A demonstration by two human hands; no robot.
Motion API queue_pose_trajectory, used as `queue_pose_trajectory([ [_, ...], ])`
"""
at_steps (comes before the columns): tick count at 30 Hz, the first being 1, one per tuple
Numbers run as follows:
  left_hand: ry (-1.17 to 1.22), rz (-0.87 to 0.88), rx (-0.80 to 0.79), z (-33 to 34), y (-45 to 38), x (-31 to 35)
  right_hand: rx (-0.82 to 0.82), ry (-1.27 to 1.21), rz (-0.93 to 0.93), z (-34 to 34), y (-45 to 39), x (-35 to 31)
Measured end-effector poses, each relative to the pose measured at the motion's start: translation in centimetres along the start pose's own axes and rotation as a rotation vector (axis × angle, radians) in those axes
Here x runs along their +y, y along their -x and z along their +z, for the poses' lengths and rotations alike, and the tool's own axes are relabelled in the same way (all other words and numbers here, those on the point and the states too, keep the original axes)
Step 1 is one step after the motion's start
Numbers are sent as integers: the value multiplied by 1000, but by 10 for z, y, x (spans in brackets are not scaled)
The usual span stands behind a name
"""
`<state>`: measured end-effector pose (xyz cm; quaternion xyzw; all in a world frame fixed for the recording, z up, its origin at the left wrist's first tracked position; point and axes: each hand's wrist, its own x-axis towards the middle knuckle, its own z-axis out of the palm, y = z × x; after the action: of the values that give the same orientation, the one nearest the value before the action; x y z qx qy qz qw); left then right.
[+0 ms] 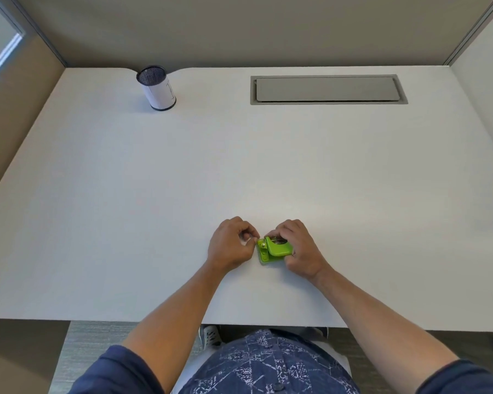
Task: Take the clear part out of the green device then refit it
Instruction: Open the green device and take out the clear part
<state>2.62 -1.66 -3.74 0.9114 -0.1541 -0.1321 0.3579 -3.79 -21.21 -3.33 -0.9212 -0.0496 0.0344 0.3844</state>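
A small bright green device (274, 249) lies on the white desk (154, 194) near its front edge. My right hand (299, 248) grips the device from the right and from behind, fingers curled over its top. My left hand (231, 244) sits just left of the device, with thumb and fingertips pinched together at its left end. The clear part cannot be made out; whatever the left fingertips pinch is hidden or too small to tell.
A mesh pen cup (157, 88) wrapped in white paper stands at the back left. A grey cable hatch (328, 89) is set into the desk at the back right. Partition walls close off the back and both sides.
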Motion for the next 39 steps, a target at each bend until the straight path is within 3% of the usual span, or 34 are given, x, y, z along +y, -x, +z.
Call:
queue_pose_trajectory([
  [15, -54, 56, 0, -1, -3, -1, 104, -62, 22, 3, 2, 4],
  [25, -57, 64, -14, -4, -3, 4, 68, -16, 5, 5, 1, 7],
  [34, -111, 368, -135, -9, 3, 22, 94, -48, -6, 8, -1, 12],
  [39, -167, 375, -146, -6, 3, 30, 159, -144, 38, 10, 1, 13],
])
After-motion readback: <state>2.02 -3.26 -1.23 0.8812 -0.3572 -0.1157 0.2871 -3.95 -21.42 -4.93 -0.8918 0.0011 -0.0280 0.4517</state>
